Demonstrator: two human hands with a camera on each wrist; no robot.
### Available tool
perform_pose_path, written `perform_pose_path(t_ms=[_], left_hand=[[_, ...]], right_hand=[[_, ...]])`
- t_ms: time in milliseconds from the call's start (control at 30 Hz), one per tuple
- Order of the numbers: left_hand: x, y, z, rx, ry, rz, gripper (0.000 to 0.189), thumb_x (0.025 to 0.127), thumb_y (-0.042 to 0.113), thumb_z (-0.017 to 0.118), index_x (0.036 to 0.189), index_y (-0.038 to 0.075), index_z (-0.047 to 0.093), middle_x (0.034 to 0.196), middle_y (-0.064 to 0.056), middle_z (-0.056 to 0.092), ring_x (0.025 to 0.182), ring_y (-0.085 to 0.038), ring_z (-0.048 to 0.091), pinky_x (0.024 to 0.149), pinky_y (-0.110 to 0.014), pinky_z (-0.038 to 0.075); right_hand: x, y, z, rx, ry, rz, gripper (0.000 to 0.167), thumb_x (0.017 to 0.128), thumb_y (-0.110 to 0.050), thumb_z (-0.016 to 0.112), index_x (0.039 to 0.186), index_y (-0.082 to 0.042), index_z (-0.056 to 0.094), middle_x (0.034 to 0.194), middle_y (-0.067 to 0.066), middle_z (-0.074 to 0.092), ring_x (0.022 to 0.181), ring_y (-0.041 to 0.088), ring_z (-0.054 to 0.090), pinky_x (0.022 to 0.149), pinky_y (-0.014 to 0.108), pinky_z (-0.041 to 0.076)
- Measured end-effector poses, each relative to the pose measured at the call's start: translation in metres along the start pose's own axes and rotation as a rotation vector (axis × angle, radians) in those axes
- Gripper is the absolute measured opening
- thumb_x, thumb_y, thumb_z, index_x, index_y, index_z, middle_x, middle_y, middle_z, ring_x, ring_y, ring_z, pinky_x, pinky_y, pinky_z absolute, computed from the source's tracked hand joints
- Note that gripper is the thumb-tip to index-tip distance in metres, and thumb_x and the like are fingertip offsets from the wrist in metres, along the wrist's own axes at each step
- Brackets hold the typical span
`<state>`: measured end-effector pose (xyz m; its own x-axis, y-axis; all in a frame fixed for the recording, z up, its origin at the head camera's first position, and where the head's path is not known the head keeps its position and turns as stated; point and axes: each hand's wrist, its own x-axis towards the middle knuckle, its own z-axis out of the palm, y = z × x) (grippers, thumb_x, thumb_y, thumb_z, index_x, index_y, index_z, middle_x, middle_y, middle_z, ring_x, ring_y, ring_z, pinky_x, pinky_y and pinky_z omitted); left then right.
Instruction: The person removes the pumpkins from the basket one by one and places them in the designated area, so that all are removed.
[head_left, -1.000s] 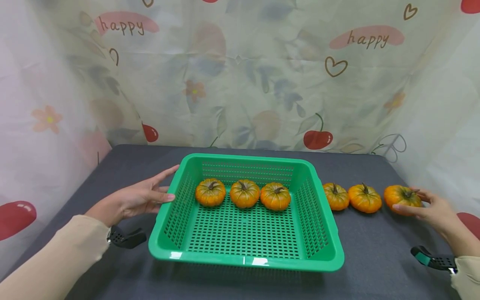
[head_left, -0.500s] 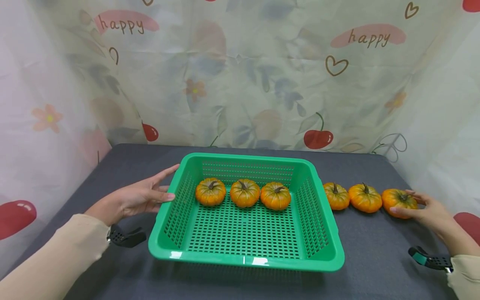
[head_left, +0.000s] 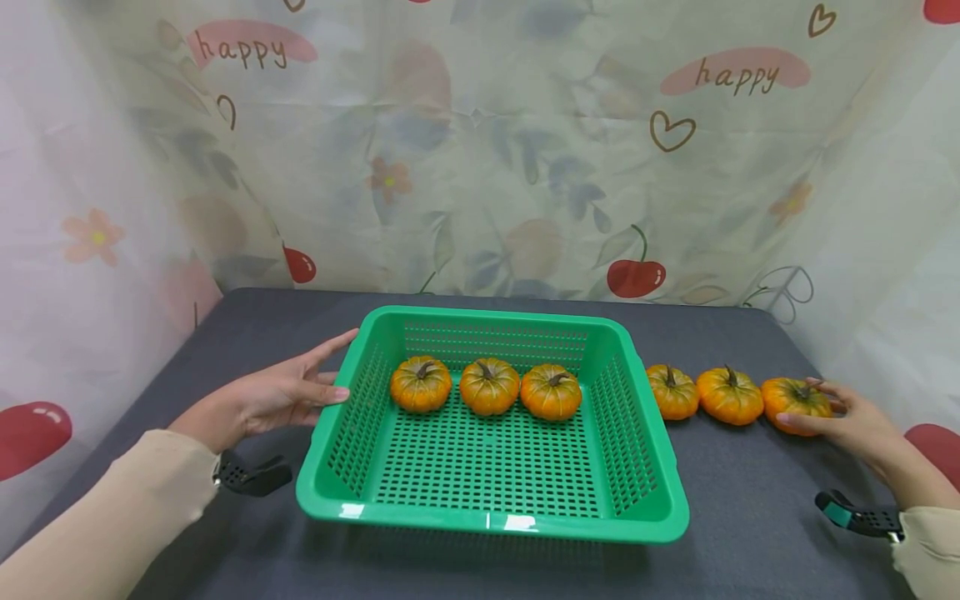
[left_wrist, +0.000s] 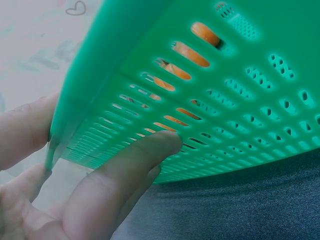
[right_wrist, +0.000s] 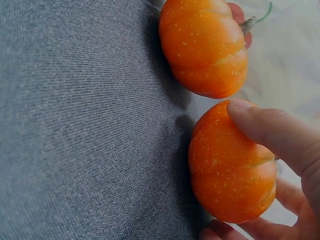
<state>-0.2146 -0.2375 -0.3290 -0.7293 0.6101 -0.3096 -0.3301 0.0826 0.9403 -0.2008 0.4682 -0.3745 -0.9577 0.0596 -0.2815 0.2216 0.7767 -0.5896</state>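
Note:
A green perforated plastic basket [head_left: 487,467] stands on a dark cloth with three small orange pumpkins inside, in a row near its far wall. My left hand [head_left: 277,396] holds its left rim, the thumb over the rim and other fingers against the outer wall [left_wrist: 200,125]. At the far right my right hand [head_left: 866,429] grips a small pumpkin [head_left: 791,398], its thumb on the near side and fingers round the far side. This pumpkin sits at the end of a row beside a second pumpkin [head_left: 730,397]; a third [head_left: 672,393] is partly hidden by the basket.
The dark cloth-covered table [head_left: 750,500] extends around the basket. A printed curtain [head_left: 480,167] with cherries and flowers hangs behind it and along both sides. Black straps circle both wrists.
My right hand has brought its pumpkin a little to the left, up against the neighbouring one. My left hand and the basket have stayed in place.

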Motion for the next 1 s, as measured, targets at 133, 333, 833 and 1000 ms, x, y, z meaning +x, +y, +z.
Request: perform_pose_path(t_ms=[133,333,833,1000], left_hand=[[-0.0001,-0.0001,-0.0002,-0.002,-0.002,0.002,0.095,0.096,0.003,0.058,0.155,0.036,-0.010,0.158,-0.028,0.014,0.112,-0.034,0.064,0.092,-0.052,0.052],[-0.0005,0.0000,-0.0001,-0.008,-0.002,0.000,0.096,0.095,0.003,0.058,0.154,0.036,-0.010,0.158,-0.028,0.012,0.112,-0.033,0.064,0.092,-0.051,0.053],[-0.0010,0.0008,0.0017,-0.012,0.004,-0.002,0.096,0.095,0.002,0.058,0.155,0.036,-0.010,0.158,-0.028,0.011,0.112,-0.033,0.064,0.092,-0.051,0.053],[-0.0012,0.0015,0.0021,-0.009,0.009,-0.004,0.097,0.095,0.002,0.059,0.155,0.036,-0.010,0.158,-0.028,0.011,0.112,-0.033,0.064,0.092,-0.051,0.052]], right_hand=[[-0.0008,-0.0018,-0.0008,0.004,-0.010,0.008,0.100,0.094,-0.051,0.056,0.149,0.010,-0.002,0.139,0.054,0.006,0.122,0.067,0.015,0.093,0.077,0.029],[-0.0005,-0.0035,-0.0014,-0.017,-0.016,0.027,0.102,0.093,-0.053,0.055,0.148,0.011,-0.003,0.138,0.054,0.008,0.121,0.066,0.018,0.092,0.076,0.032],[0.0016,-0.0013,-0.0031,-0.024,-0.045,0.032,0.102,0.094,-0.054,0.053,0.147,0.013,-0.003,0.137,0.054,0.007,0.121,0.066,0.018,0.093,0.077,0.030],[0.0020,-0.0020,-0.0033,-0.018,-0.048,0.036,0.103,0.094,-0.054,0.053,0.147,0.014,-0.004,0.137,0.054,0.006,0.120,0.065,0.018,0.093,0.077,0.030]])
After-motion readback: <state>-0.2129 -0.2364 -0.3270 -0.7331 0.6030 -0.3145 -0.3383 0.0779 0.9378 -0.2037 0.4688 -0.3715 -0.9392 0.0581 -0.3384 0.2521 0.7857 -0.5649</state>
